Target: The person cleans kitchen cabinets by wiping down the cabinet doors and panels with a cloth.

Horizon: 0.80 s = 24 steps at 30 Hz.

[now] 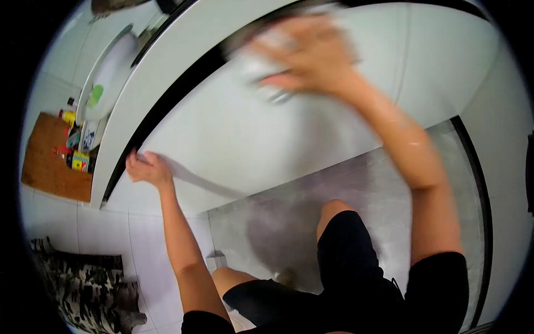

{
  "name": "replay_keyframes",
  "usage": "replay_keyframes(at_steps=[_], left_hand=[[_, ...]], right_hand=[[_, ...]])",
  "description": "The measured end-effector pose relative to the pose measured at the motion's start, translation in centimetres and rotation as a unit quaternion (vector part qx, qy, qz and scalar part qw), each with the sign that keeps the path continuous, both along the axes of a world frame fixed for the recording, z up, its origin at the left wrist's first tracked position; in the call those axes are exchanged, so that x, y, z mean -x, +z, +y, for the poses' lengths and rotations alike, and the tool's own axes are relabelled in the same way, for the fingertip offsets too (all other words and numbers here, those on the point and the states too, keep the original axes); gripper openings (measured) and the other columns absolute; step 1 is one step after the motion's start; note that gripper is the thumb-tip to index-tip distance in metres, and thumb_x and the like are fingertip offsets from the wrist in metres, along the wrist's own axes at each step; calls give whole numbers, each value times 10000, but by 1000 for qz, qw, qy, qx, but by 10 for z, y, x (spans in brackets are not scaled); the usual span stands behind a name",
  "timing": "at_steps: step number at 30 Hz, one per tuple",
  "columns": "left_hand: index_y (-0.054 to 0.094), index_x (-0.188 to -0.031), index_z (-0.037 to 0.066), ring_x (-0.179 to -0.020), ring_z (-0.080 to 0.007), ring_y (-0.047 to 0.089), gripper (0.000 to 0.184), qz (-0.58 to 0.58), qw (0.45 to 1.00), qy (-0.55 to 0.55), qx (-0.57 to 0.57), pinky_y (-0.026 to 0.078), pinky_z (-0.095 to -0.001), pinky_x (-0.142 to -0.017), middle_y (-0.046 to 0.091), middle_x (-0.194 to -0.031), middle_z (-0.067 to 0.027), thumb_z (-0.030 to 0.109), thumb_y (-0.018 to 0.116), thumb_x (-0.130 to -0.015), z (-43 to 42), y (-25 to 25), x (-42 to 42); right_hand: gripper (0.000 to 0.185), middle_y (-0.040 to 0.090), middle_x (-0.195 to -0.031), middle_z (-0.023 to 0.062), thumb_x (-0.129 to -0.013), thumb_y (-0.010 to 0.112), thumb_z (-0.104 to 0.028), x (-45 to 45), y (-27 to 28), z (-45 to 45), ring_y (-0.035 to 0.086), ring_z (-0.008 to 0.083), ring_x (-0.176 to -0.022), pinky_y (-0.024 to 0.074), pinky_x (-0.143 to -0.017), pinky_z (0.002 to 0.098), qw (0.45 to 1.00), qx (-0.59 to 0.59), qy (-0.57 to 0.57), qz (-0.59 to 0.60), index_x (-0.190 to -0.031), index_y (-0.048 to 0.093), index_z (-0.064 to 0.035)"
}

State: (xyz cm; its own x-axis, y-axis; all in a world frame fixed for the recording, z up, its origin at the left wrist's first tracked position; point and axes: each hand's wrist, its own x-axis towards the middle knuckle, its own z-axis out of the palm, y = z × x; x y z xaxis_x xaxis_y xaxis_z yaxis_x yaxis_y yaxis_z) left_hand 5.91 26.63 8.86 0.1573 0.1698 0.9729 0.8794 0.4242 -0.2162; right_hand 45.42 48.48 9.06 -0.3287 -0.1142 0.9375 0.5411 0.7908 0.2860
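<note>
While right hand [311, 58] clasps wad [257, 68], left hand [149, 168] half-curled, grip unclear, bottle label [81, 162] unreadable

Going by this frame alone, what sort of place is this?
Likely a kitchen: condiment-style bottles by a brown board, and white cabinet fronts below a white counter edge.

The right hand [311, 55] has something whitish [251, 68] under it, maybe a cloth, but it is too blurry to be sure. It is up against a big, smooth white panel [222, 133]. The panel stands up above the grey floor. A long black strip [167, 108] runs along its top edge. The left hand [149, 168] is at the strip's lower end.
</note>
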Motion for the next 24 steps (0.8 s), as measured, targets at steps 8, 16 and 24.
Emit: replay_keyframes(at_steps=[8, 16, 24], left_hand=[[514, -1104, 5, -1115, -276, 363, 368, -5, 997, -48, -58, 184, -434, -946, 468, -1119, -129, 173, 491, -778, 17, -6, 3], [515, -1108, 53, -1102, -217, 385, 357, -7, 993, -91, -75, 161, -411, -922, 499, -1086, -62, 209, 492, -789, 17, -3, -1], [536, -1128, 83, -1110, -218, 394, 366, 7, 995, -76, -60, 178, -419, -903, 493, -1116, -52, 223, 525, -789, 12, -5, 11]], right_hand=[[698, 369, -1330, 122, -730, 632, -481, -80, -17, 59, 313, 321, -1263, 154, -1032, 518, 985, -33, -119, 118, -1346, 419, -231], [739, 172, -1494, 172, -787, 522, -566, 92, -55, -37, 118, 382, -1379, 63, -1061, 584, 985, 43, -101, 130, -1415, 343, -220], [624, 351, -1443, -16, -727, 609, -546, 224, -118, -142, 362, 133, -1284, 398, -815, 390, 996, 20, 0, -90, -1304, 456, -364]])
